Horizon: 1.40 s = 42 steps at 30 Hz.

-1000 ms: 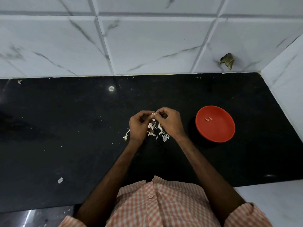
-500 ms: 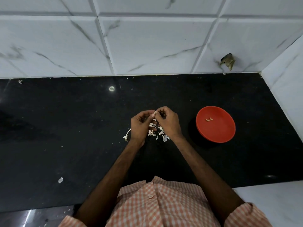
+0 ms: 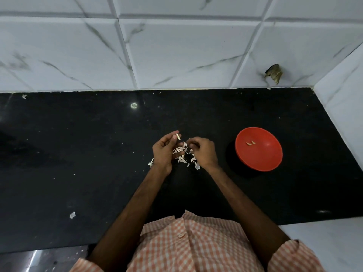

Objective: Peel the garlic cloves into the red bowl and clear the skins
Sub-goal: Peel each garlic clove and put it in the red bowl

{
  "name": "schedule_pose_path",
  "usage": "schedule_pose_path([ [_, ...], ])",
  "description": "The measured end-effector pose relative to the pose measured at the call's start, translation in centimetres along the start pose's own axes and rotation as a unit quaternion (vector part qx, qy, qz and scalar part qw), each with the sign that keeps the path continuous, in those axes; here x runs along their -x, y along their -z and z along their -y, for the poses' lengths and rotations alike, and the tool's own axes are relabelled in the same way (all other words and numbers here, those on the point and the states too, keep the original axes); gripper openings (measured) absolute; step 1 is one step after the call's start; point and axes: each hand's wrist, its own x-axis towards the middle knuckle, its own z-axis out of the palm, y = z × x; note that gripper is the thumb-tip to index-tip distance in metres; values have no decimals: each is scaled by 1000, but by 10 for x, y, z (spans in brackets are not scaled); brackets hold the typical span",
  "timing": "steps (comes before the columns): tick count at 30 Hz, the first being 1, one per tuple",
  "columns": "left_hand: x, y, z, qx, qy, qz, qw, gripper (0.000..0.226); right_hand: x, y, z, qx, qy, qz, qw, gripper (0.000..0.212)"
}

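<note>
Black stone counter (image 3: 78,154), middle: left hand (image 3: 164,152) pinches small pale peeled garlic clove (image 3: 178,136) above papery white skins (image 3: 181,155). Curled right hand (image 3: 203,153), contents unclear. Round red plastic bowl (image 3: 261,160) sits rightward, nearer that hand.

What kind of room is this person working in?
Most likely a home kitchen: a black stone counter backed by marbled white wall tiles, with garlic skins and a red bowl on it.

We log colours:
- bowl (image 3: 261,160) plain red
- two cloves (image 3: 250,143) inside it pale cream
- held clove (image 3: 178,136) off-white
- skins (image 3: 181,154) white, pinkish tint
- bench (image 3: 78,154) black, white flecks
- wall tiles (image 3: 176,55) white, grey marble veining
- shirt (image 3: 196,246) orange-white check
</note>
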Motion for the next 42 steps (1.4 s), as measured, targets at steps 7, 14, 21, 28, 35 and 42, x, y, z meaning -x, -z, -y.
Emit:
schedule_pose_path([
  [7, 1, -4, -1, -26, 24, -34, 999, 15, 2, 1, 6, -95, -4, -39, 995, 16],
  [14, -1, -40, 7, -112, 42, 5, 993, 23, 14, 26, -1, -211, -3, -51, 976, 14],
  [21, -7, -98, 27, -197, 32, 82, 976, 18, 17, 85, -43, -357, -141, -228, 895, 18],
  [28, -5, -105, 55, -242, 35, 70, 967, 19, 8, 135, -103, -379, -276, -273, 840, 35],
  [35, -22, -33, 57, -238, -18, -66, 969, 14, 17, 120, -83, -91, -110, -265, 953, 23],
  [42, -12, 18, 67, -546, -130, 17, 828, 33, 19, 40, -53, 53, 68, 63, 994, 23],
])
